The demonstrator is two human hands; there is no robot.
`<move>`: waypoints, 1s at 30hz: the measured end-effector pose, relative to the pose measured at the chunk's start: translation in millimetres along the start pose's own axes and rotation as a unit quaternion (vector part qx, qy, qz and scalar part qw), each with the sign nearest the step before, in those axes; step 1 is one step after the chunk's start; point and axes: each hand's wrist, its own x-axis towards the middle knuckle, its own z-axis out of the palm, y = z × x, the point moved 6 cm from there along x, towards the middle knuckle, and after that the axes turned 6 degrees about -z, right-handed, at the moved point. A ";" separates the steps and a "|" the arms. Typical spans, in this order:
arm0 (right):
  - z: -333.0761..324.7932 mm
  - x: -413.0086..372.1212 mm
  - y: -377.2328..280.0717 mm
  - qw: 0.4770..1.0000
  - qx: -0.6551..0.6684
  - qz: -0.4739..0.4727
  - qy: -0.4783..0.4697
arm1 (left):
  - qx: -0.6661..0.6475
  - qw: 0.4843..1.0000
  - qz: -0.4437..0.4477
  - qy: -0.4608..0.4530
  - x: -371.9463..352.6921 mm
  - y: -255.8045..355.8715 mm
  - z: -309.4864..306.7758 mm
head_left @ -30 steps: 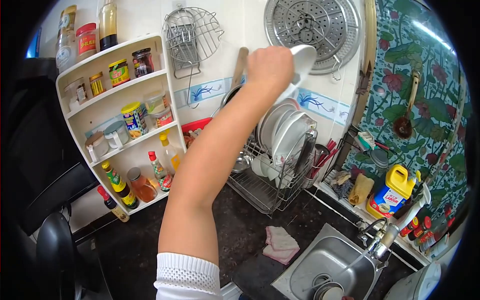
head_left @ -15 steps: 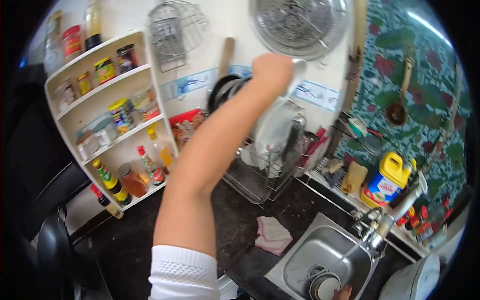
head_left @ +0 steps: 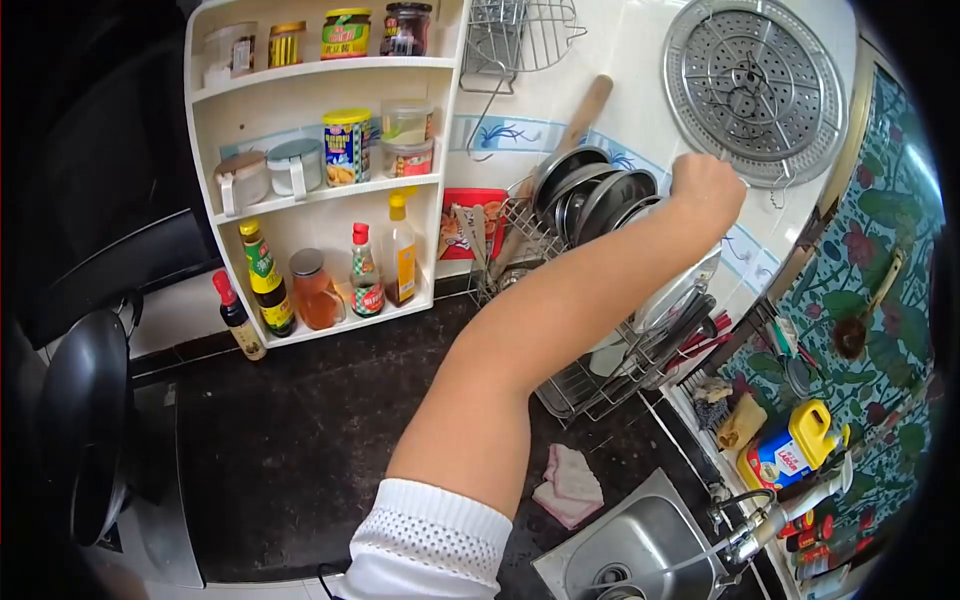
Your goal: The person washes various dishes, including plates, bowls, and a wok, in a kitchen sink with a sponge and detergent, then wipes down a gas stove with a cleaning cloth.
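Observation:
My left hand is raised at the upper right side of the dish rack, near the tiled wall. Its fingers are curled and face away, and only a thin pale edge shows beside them, so what they grip is hidden. Below the forearm, clear or white dishes stand in the rack. Several dark metal pan lids or bowls lean upright left of the hand. My right hand is out of view. At the bottom edge, the rim of a bowl shows in the sink.
A thin stream of water runs from the faucet. A folded cloth lies on the dark counter. On the left are a condiment shelf and a wok. A yellow-and-blue jug stands behind the sink.
The view has swung left and down. The white dish seen at my left hand before is now mostly hidden. My right hand has gone out of view below the sink.

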 end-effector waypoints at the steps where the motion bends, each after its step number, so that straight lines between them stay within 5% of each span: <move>1: 0.9 -0.6 2.1 1.000 -0.002 0.001 -0.003 | 0.009 1.000 0.010 -0.017 -2.1 5.1 5.4; 11: 11.4 -16.2 42.0 1.000 -0.017 0.001 -0.025 | -0.041 0.998 -0.053 -0.016 13.6 -7.8 66.2; 16: 29.7 -14.1 72.1 0.997 0.008 0.007 -0.074 | -0.029 0.984 -0.030 -0.171 4.9 -20.0 125.5; 19: 47.0 -15.3 85.1 0.994 -0.029 -0.059 -0.087 | -0.091 0.983 0.001 -0.162 -7.1 -18.1 121.8; 22: 43.3 -11.5 84.9 0.995 -0.014 -0.020 -0.094 | -0.215 0.967 0.024 -0.136 -22.9 -22.5 99.1; 23: 38.4 -8.4 81.2 0.995 -0.034 0.023 -0.093 | -0.319 0.916 -0.084 -0.230 -19.6 -40.8 113.8; 24: 32.2 -4.9 78.0 0.995 0.004 0.044 -0.088 | -0.292 0.925 -0.051 -0.240 -10.3 -43.4 110.4; 27: 19.9 -0.7 70.6 0.992 0.048 0.085 -0.084 | -0.187 0.965 0.004 -0.184 -16.0 -59.7 82.8; 30: 32.7 7.2 80.7 0.988 0.058 0.103 -0.102 | -0.134 0.988 -0.069 -0.031 -72.4 -68.6 32.1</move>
